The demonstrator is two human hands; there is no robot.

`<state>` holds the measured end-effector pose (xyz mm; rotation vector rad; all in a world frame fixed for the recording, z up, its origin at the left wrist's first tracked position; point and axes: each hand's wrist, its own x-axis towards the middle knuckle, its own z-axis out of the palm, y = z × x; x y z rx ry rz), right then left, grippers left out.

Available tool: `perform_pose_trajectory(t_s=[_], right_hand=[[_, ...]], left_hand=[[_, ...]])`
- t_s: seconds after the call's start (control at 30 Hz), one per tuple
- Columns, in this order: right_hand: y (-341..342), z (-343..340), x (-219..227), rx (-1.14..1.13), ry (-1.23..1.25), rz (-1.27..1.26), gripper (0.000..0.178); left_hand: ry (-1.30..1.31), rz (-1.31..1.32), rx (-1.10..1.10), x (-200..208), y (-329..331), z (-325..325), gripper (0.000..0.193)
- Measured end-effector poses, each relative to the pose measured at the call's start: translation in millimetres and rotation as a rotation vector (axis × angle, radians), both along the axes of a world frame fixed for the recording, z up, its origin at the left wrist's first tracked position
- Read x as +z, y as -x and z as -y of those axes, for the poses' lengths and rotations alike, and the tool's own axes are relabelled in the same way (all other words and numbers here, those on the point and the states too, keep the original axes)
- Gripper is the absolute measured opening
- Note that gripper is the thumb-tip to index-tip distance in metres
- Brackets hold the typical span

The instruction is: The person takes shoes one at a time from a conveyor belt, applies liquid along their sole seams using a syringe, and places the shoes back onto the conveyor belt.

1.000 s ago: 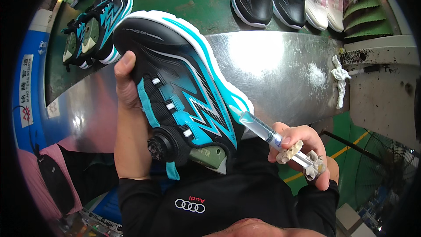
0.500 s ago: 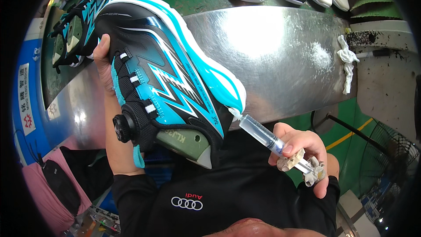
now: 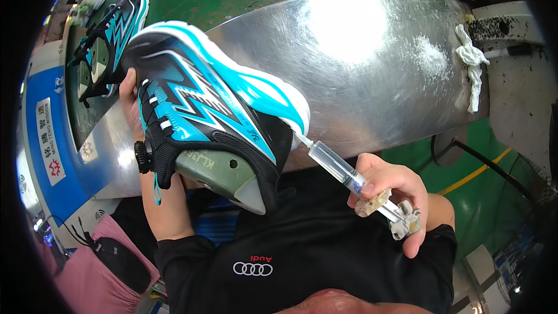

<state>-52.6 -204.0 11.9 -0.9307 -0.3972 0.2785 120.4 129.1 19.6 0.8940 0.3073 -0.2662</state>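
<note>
– Syringe (image 3: 332,163), where?
– Inside right hand (image 3: 396,189), with fingers curled closed around it, tip beyond them at heel of black-and-turquoise shoe (image 3: 200,102).
– Shoe's whereabouts?
– Against thumb of left hand (image 3: 131,103), gripped; spread of hidden fingers impossible to tell.

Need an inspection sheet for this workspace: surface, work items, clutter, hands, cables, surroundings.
Surface: shiny grey metal tabletop; white powdery-looking patch toward its right end.
Work items: black-and-turquoise shoe with white sole, olive-green last inside; clear plastic syringe, tip at the heel near the sole edge, exact contact unclear.
Clutter: twisted white cloth or tissue strip at the tabletop's right edge.
Hands: left hand grips the shoe; right hand holds the syringe.
Cables: thin black cord at lower left, ends unclear.
Surroundings: another black-and-turquoise shoe, upper left; green floor with yellow line, right.
</note>
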Motion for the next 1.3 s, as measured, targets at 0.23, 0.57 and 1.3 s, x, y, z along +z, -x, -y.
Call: perform_pose_trajectory(t_s=[0.23, 0.57, 1.3], right_hand=[[-8, -2, -12, -0.011, 0.017, 0.035, 0.087], [-17, -19, -23, -0.003, 0.017, 0.086, 0.087], [-11, -26, 17, -0.036, 0.294, 0.181, 0.084]], left_hand=[[-0.251, -0.032, -0.104, 3, 31, -57, 0.042], [-0.27, -0.032, -0.008, -2, 116, -109, 0.039], [0.103, -0.186, -0.167, -2, 218, -4, 0.075]])
